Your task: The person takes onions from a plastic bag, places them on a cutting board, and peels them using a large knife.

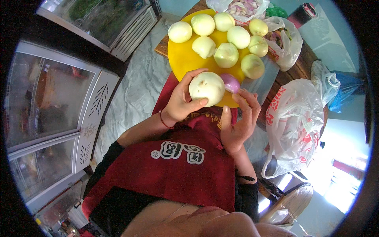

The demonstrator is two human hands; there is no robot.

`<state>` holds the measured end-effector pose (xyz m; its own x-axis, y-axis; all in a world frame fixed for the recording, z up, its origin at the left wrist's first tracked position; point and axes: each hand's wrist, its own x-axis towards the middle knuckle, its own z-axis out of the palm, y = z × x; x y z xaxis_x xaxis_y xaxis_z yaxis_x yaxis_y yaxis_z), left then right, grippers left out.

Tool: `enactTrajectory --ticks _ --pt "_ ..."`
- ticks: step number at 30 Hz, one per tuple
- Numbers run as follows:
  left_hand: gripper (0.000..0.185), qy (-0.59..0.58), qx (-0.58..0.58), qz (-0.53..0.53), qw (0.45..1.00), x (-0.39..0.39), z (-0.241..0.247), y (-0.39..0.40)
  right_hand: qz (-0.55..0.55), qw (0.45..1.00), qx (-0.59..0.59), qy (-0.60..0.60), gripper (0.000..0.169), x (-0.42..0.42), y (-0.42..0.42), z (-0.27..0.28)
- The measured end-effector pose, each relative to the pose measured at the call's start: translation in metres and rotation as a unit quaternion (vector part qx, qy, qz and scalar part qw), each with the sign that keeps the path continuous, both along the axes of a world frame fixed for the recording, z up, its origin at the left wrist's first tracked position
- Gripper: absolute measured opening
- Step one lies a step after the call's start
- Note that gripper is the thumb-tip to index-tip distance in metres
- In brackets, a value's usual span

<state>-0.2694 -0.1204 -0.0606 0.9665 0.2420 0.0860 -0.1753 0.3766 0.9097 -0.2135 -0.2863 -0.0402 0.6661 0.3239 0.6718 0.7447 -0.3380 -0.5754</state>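
My left hand (183,100) grips a large peeled white onion (207,89), its thumb across the near side. My right hand (241,121) is just to the right with fingers apart; its fingertips are near a small purple onion (230,83) at the near edge of a round yellow board (183,59). Whether they touch it, I cannot tell. Several more peeled onions (226,55) lie farther back on the board, some white and some greenish.
The board rests on a wooden table (296,69). A plastic bag of onion pieces (242,9) stands behind it, and a bag of scraps (284,43) to the right. A large white plastic bag (296,124) sits near my right arm. Glass-door refrigerators (53,100) stand left.
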Motion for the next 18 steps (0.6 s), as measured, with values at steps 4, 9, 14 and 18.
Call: enactTrajectory --ticks 4,9,14,18 --pt "0.086 0.012 -0.031 -0.01 0.999 0.0 0.002 0.0 0.026 0.999 -0.001 0.023 0.045 0.0 -0.002 -0.004" --pt "0.082 -0.016 -0.052 -0.091 0.994 -0.005 0.002 -0.001 0.075 0.991 0.036 0.106 0.054 -0.002 0.007 0.008" --pt "0.092 0.033 -0.066 -0.11 0.991 -0.004 0.003 -0.005 0.097 0.97 0.096 0.202 0.036 -0.003 0.004 -0.003" --pt "0.091 0.042 -0.071 -0.113 0.99 -0.008 0.005 -0.005 0.077 0.964 0.118 0.227 0.021 0.002 -0.001 -0.01"
